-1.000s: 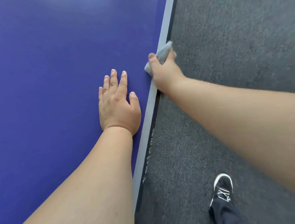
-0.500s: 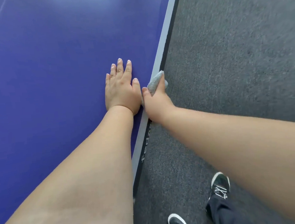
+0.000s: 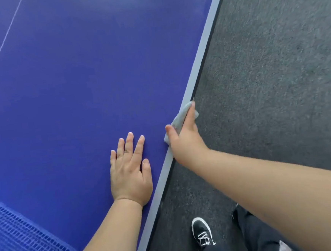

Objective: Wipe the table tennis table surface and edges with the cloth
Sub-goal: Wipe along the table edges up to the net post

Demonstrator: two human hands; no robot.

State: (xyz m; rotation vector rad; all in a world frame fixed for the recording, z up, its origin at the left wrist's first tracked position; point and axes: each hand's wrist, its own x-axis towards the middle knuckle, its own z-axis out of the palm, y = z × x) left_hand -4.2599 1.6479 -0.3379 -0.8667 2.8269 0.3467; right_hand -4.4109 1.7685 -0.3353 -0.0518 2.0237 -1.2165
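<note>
While my left hand [image 3: 129, 173] lies flat and open on the blue table [image 3: 75, 92], my right hand [image 3: 185, 141] grips the grey cloth [image 3: 179, 120] against the table's edge, its length running along that edge.

This looks like an indoor games or sports room. A blue table tennis table [image 3: 80, 112] with a thin white line [image 3: 2, 50] and a blue mesh net [image 3: 21, 237] shows it, and dark grey carpet [image 3: 275, 77] covers the floor beside it
</note>
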